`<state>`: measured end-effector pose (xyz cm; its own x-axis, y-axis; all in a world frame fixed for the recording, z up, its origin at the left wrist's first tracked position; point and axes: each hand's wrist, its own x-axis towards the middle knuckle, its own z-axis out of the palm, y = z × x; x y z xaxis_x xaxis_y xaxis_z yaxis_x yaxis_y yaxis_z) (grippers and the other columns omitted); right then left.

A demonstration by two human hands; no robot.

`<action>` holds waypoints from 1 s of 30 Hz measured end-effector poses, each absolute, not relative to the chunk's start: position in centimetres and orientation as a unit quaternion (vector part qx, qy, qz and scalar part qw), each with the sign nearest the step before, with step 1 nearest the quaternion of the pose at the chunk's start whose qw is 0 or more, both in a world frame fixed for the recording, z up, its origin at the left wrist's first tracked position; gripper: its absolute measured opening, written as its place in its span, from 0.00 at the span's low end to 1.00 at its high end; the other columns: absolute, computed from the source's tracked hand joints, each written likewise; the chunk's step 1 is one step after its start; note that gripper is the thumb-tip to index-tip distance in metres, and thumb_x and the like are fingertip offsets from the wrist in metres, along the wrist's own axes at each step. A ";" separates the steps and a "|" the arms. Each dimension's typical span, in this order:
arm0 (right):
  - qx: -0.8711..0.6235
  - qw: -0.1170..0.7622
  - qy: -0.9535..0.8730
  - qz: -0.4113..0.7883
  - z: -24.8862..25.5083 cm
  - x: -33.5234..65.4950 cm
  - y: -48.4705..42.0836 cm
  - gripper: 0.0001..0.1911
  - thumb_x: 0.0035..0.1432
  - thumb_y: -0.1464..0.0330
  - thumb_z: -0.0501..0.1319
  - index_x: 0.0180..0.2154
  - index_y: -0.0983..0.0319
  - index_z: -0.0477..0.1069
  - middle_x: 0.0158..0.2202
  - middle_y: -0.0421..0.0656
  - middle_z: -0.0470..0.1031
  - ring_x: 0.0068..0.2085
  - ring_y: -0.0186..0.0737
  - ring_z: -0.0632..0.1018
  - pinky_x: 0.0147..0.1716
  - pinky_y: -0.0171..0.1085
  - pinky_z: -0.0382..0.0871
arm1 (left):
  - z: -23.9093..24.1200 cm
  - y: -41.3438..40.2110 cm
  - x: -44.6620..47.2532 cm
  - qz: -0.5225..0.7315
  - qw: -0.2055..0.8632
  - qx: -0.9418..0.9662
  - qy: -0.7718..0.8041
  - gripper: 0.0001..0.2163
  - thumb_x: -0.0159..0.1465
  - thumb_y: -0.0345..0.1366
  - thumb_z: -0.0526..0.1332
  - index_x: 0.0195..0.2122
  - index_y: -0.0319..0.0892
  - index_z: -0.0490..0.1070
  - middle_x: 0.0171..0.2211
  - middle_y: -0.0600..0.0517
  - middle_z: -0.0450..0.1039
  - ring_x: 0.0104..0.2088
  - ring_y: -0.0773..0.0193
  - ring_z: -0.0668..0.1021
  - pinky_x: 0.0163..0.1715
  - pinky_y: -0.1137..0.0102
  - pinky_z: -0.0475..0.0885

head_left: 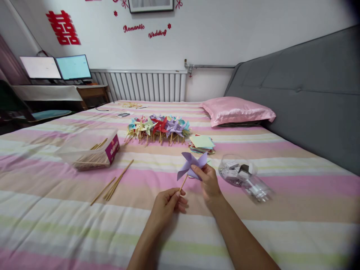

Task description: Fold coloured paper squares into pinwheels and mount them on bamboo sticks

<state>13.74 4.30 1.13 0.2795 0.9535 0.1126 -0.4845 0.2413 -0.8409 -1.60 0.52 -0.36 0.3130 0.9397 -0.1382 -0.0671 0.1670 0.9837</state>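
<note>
A purple paper pinwheel on a thin wooden stick is held up over the striped bedspread. My left hand pinches the stick low down between thumb and fingers. With thumb on the front of the paper, my right hand grips the pinwheel at its centre and right side; the fingers behind it are partly hidden. Just beyond my right hand lies a stack of coloured paper squares. Finished-looking pinwheels in red, purple, yellow, green and blue are bunched farther back, their sticks pointing toward me.
At left stands a clear plastic box of wooden sticks, with several loose sticks beside it. A round clear container with small items and a clear plastic jar lie at right. A pink pillow rests near the grey headboard.
</note>
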 end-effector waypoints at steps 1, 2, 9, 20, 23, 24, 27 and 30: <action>-0.362 0.717 -0.322 0.501 1.1 13.7 4.3 0.13 0.38 0.64 0.72 0.28 0.64 0.75 0.24 0.39 0.75 0.26 0.34 0.72 0.29 0.34 0.65 | -0.4 0.5 -1.6 0.395 0.630 0.512 0.430 0.18 0.56 0.49 0.62 0.33 0.36 0.71 0.26 0.47 0.76 0.21 0.66 0.76 0.27 0.70 0.70; -0.366 0.718 -0.318 0.500 1.1 13.7 4.3 0.13 0.37 0.64 0.72 0.27 0.64 0.75 0.23 0.39 0.74 0.25 0.33 0.71 0.28 0.34 0.65 | -0.4 0.5 -1.6 0.392 0.628 0.516 0.431 0.18 0.56 0.49 0.62 0.33 0.36 0.71 0.26 0.47 0.76 0.21 0.66 0.76 0.27 0.70 0.70; -0.373 0.713 -0.302 0.511 1.1 13.7 4.4 0.15 0.35 0.65 0.73 0.27 0.65 0.76 0.24 0.39 0.76 0.25 0.33 0.71 0.28 0.34 0.65 | -0.2 0.5 -1.6 0.392 0.622 0.518 0.437 0.19 0.55 0.50 0.62 0.33 0.36 0.71 0.26 0.47 0.76 0.20 0.66 0.76 0.26 0.70 0.69; -0.393 0.702 -0.332 0.492 0.4 13.8 4.5 0.14 0.38 0.62 0.72 0.27 0.64 0.76 0.24 0.41 0.75 0.26 0.35 0.72 0.28 0.35 0.66 | -0.5 0.5 -1.6 0.399 0.617 0.515 0.442 0.16 0.56 0.47 0.62 0.33 0.36 0.71 0.26 0.46 0.76 0.20 0.66 0.76 0.25 0.70 0.70; -0.388 0.706 -0.326 0.495 0.3 13.9 4.5 0.14 0.38 0.63 0.72 0.27 0.64 0.76 0.25 0.41 0.75 0.26 0.34 0.72 0.29 0.35 0.66 | -0.6 0.4 -1.6 0.399 0.614 0.520 0.440 0.16 0.57 0.46 0.61 0.33 0.36 0.71 0.26 0.47 0.76 0.20 0.66 0.76 0.25 0.70 0.69; -0.386 0.707 -0.324 0.496 0.2 13.9 4.6 0.14 0.38 0.63 0.72 0.27 0.64 0.76 0.24 0.41 0.75 0.26 0.34 0.72 0.29 0.35 0.66 | -0.7 0.4 -1.5 0.399 0.613 0.522 0.439 0.15 0.57 0.46 0.61 0.33 0.36 0.71 0.26 0.47 0.75 0.20 0.66 0.76 0.25 0.70 0.69; -0.392 0.705 -0.327 0.492 0.1 14.0 4.5 0.14 0.38 0.63 0.72 0.27 0.64 0.75 0.24 0.41 0.75 0.25 0.34 0.72 0.28 0.35 0.67 | -0.9 0.4 -1.5 0.402 0.613 0.522 0.436 0.14 0.58 0.45 0.61 0.33 0.36 0.71 0.26 0.47 0.75 0.21 0.67 0.75 0.26 0.71 0.69; -0.401 0.704 -0.331 0.484 0.1 14.0 4.4 0.13 0.38 0.63 0.72 0.27 0.64 0.75 0.23 0.40 0.74 0.24 0.34 0.71 0.26 0.35 0.66 | -1.1 0.4 -1.5 0.403 0.615 0.519 0.436 0.14 0.58 0.44 0.61 0.33 0.36 0.71 0.26 0.48 0.75 0.20 0.67 0.75 0.25 0.71 0.69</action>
